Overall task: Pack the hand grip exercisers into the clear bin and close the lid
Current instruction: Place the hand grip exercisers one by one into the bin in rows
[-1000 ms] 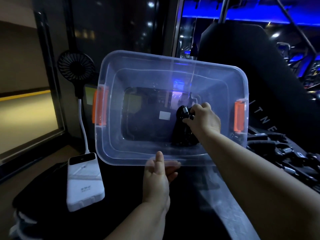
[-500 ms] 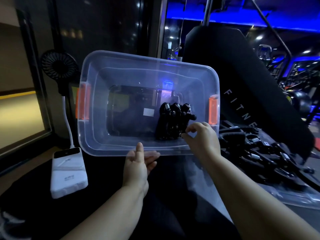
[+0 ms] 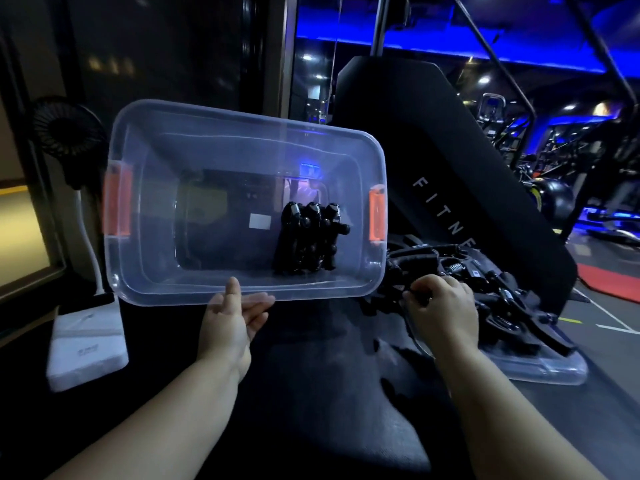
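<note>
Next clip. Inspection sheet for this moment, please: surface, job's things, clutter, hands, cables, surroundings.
Surface: dark padded top, dimly lit.
Job's things: clear bin tipped toward the camera, lid off, black exercisers inside at its right end; more in a pile on the clear lid.
Clutter: white power bank, black fan.
Hands: left hand at the bin's near rim, fingers straight; right hand grips an exerciser in the pile.
Cables: nothing seen.
Surroundings: black pad lettered FITNE, gym machines under blue light.
</note>
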The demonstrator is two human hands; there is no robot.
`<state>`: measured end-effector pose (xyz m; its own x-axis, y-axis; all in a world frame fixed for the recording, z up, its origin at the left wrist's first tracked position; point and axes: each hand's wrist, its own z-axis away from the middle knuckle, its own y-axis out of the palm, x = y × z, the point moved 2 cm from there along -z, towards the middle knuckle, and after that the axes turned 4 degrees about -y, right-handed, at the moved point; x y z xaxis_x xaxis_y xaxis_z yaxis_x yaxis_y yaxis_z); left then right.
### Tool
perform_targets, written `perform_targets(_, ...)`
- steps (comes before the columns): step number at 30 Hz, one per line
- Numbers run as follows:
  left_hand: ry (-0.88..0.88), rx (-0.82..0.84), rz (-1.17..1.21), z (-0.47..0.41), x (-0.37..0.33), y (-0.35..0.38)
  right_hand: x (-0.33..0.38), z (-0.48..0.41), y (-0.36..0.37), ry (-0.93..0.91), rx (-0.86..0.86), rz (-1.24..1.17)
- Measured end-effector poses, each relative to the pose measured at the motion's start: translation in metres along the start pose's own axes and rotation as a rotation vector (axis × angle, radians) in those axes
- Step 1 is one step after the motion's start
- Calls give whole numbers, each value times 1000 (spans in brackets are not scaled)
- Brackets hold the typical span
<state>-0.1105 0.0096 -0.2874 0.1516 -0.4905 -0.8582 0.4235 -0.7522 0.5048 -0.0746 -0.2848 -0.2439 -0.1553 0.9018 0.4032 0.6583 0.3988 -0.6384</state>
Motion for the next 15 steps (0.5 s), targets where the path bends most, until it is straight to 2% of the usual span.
perform_targets(4, 1, -6, -6, -1, 1, 0, -14, 4, -1, 82, 6, 141)
perform_targets(15, 6, -9, -2, -2, 2, 1, -38, 2, 5, 209, 52, 154)
